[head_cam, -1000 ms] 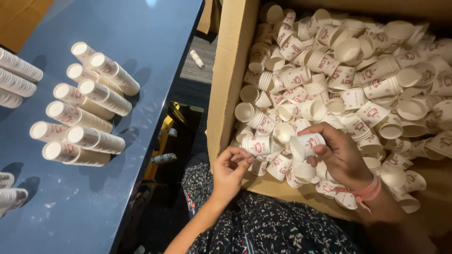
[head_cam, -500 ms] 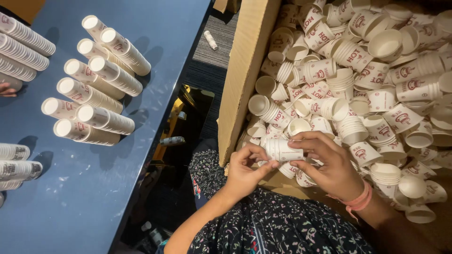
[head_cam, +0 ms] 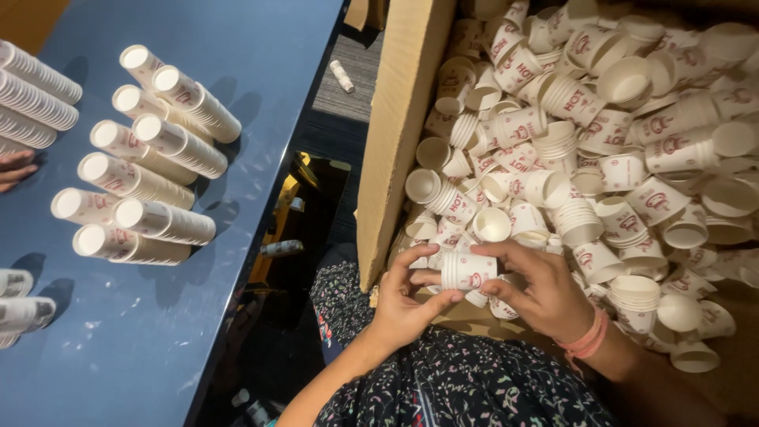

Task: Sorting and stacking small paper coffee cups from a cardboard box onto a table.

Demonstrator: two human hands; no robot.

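Note:
Both my hands hold one short stack of white paper cups with red print at the near edge of a large cardboard box. My left hand pinches the stack's open end from the left. My right hand, with a pink band on the wrist, grips its other end. The box is filled with several loose and nested cups of the same kind.
A blue table on the left carries long stacks of cups lying on their sides, with more stacks at its left edge. Another person's fingers rest on the table's left edge. A dark floor gap lies between table and box.
My hands have drawn the cup stack out of the pile toward the box's near edge and turned it sideways. The view has shifted slightly.

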